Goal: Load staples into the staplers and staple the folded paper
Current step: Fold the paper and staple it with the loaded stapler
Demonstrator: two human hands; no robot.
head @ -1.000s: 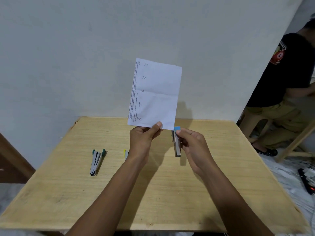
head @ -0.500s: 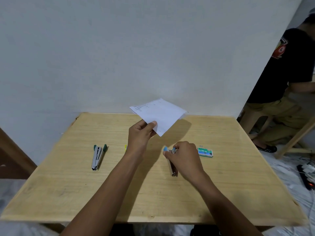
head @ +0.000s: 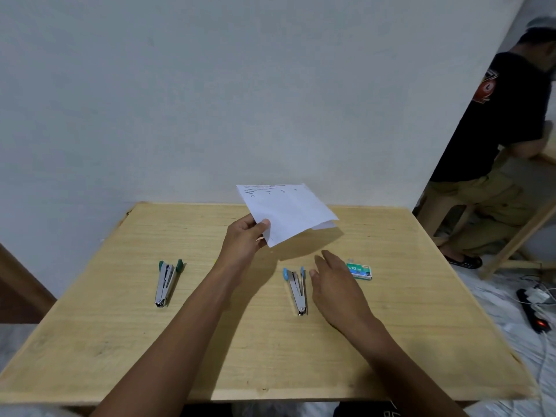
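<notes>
Aloft, folded paper [head: 288,212] in left hand [head: 243,239]; right hand [head: 334,284] slack, empty, between blue stapler [head: 296,288] and staple box [head: 359,270]

Left hand [head: 244,241] raised in a pinch; right hand [head: 334,286] low, fingers loose.

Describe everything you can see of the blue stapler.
The blue stapler is slim, of bright silvery metal with light blue plastic tips. It lies on the table, right of centre, its two arms spread in a narrow V: the joined end points toward the person, the blue tips away. Whether staples are inside cannot be told. The open right hand is just to its right, thumb near one tip; no contact shows.
</notes>
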